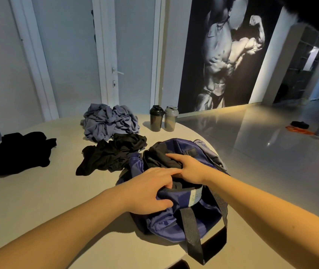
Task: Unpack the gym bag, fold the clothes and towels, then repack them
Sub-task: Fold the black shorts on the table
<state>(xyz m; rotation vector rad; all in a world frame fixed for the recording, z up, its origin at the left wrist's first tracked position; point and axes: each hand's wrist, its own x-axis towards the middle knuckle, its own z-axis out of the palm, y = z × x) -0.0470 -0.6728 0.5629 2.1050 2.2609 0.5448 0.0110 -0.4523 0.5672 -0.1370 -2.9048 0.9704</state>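
Navy bag [174, 216] on bench [38, 191] near right, left hand [149, 191] grips its rim, right hand [189, 167] clutches dark cloth [159, 152] inside

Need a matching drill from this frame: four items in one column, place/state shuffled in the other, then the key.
Column 1
1. gym bag
2. blue-grey pile
3. black shaker bottle
4. left hand

Column 2
A. crumpled, on the far side of the table
B. grips the bag's near rim
C. open, near the table's right edge
D. upright, just right of the pile

Pairs: 1-C, 2-A, 3-D, 4-B
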